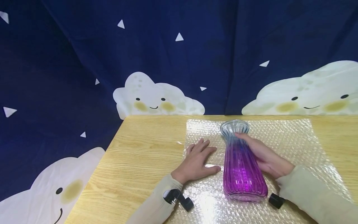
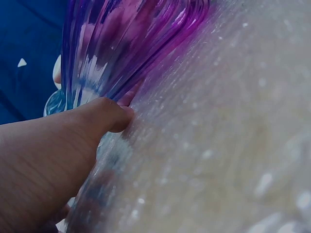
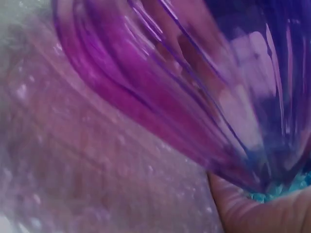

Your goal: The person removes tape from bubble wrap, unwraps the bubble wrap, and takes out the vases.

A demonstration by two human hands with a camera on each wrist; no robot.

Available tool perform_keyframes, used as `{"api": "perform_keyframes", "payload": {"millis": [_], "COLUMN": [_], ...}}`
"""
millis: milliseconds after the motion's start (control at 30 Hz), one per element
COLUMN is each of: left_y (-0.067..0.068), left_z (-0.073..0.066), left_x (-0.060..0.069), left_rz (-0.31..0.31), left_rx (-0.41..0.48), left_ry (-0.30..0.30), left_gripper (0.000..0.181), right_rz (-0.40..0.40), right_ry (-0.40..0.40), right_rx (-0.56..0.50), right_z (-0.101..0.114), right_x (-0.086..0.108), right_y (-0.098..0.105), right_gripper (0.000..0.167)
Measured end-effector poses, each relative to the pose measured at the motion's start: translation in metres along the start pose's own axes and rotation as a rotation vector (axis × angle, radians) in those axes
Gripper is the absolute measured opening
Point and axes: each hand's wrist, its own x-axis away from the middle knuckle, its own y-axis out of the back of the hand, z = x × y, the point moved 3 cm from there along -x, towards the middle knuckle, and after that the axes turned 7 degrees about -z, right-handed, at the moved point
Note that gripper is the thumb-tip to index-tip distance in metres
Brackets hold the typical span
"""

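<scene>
My right hand (image 1: 265, 154) grips a ribbed glass vase (image 1: 242, 169) from its right side, with the thumb across the narrow neck. The vase shades from magenta at the base to clear blue at the flared mouth. Its mouth points to the far edge and its base towards me; whether it touches the sheet below, I cannot tell. Left of it, my left hand (image 1: 197, 163) rests on the bubble wrap (image 1: 291, 146) with fingers spread and holds nothing. In the left wrist view the left thumb (image 2: 114, 116) shows in front of the vase (image 2: 131, 43).
The bubble wrap covers much of the right part of a light wooden table (image 1: 139, 149). Behind the table hangs a dark blue curtain (image 1: 167, 56) printed with clouds and white triangles. Each sleeve carries a small black wrist camera (image 1: 277, 200).
</scene>
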Motion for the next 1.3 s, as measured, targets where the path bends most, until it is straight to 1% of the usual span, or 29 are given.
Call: {"api": "perform_keyframes", "payload": {"millis": [67,133,233,300,467,600,733,833,967,1133,1300], "left_y": [0.0002,0.0008,0.0015,0.0016,0.0027,0.0025,0.0019,0.0020,0.0031,0.0027,0.0014], "left_z": [0.0001,-0.0002,-0.0004,-0.0002,0.0001,0.0003,0.0001,0.0001,-0.0005,-0.0006,0.0006], "left_x": [0.0004,0.0006,0.0009,0.0011,0.0012,0.0011,0.0010,0.0007,0.0002,0.0003,0.0000], "left_rz": [0.001,0.002,0.000,0.000,0.000,-0.001,0.004,0.005,0.001,0.014,0.013], "left_rx": [0.002,0.005,0.005,0.007,0.005,0.001,0.002,0.000,0.004,0.024,0.037], "left_ry": [0.004,0.005,0.001,-0.001,0.000,0.004,0.006,0.006,0.007,0.011,0.013], "left_gripper": [0.073,0.074,0.074,0.074,0.074,0.074,0.074,0.074,0.074,0.075,0.074], "right_rz": [0.006,0.013,0.020,0.017,0.031,0.074,0.100,0.079,0.075,0.101,0.112], "right_ry": [-0.001,-0.006,-0.015,-0.022,-0.036,-0.037,-0.044,-0.040,-0.031,-0.018,0.008], "right_rx": [-0.005,-0.019,-0.042,-0.054,-0.100,-0.128,-0.155,-0.160,-0.175,-0.182,-0.147], "right_z": [-0.0006,-0.0011,-0.0021,-0.0031,-0.0051,-0.0066,-0.0067,-0.0061,-0.0060,-0.0079,-0.0091], "right_x": [0.0001,0.0007,0.0013,0.0016,0.0021,0.0025,0.0032,0.0037,0.0034,0.0033,0.0018], "right_y": [-0.0005,-0.0005,0.0001,0.0002,0.0001,0.0012,0.0017,0.0022,0.0023,0.0040,0.0068], "right_gripper": [0.071,0.074,0.068,0.060,0.051,0.046,0.047,0.047,0.045,0.041,0.046]}}
